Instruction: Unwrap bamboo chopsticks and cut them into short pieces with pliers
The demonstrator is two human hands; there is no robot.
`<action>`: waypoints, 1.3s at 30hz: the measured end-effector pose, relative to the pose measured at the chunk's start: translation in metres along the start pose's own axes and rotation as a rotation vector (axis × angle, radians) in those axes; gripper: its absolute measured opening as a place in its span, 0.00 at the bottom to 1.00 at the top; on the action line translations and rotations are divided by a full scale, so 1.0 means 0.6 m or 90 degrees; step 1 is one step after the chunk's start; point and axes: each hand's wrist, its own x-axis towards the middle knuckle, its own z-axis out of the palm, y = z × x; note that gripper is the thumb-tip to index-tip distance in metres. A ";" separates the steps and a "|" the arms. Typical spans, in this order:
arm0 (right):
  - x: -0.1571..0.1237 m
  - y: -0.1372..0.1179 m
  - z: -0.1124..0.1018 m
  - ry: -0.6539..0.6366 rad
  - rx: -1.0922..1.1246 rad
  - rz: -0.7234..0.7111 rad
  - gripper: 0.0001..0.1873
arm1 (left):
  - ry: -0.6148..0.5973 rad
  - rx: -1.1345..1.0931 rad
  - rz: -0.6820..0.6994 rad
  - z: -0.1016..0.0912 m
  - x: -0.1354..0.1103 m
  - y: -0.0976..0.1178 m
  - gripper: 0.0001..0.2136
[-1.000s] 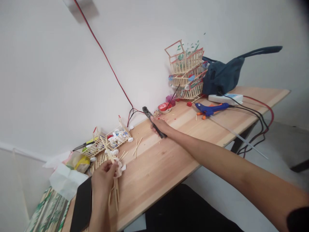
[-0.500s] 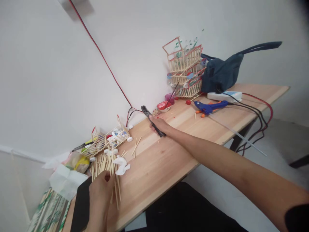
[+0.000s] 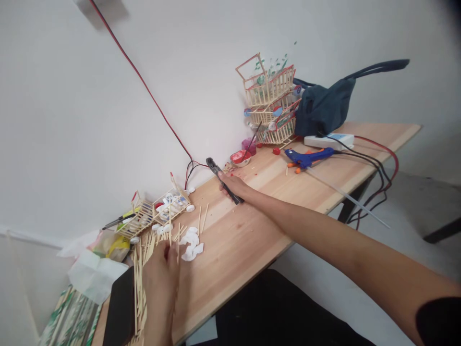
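Observation:
My right hand reaches far across the wooden table and is closed round the black pliers, whose jaws point toward the wall. My left hand lies at the near left over a heap of thin wooden sticks, its fingers curled on a few of them. White bottle caps lie just right of that hand. A small basket built of sticks with caps inside sits by the wall behind the heap.
A stack of stick baskets stands at the far wall beside a dark blue bag. A blue glue gun, a white power strip, cables, and a red paint bowl lie near. Plastic bags crowd the left end.
My left hand has lowered the sticks it held up onto the heap and slid nearer. The white caps now lie uncovered on the table. My right hand stays on the pliers.

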 end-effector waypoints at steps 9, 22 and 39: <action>-0.002 -0.004 0.000 0.004 0.015 0.015 0.36 | -0.092 -0.060 0.039 0.098 0.071 0.099 0.06; -0.028 -0.029 0.013 -0.084 0.079 -0.029 0.26 | -0.231 -0.501 -0.008 0.106 0.089 0.105 0.15; -0.061 -0.031 0.037 -0.060 -0.231 -0.290 0.12 | -0.345 -0.819 0.005 0.146 0.074 0.110 0.15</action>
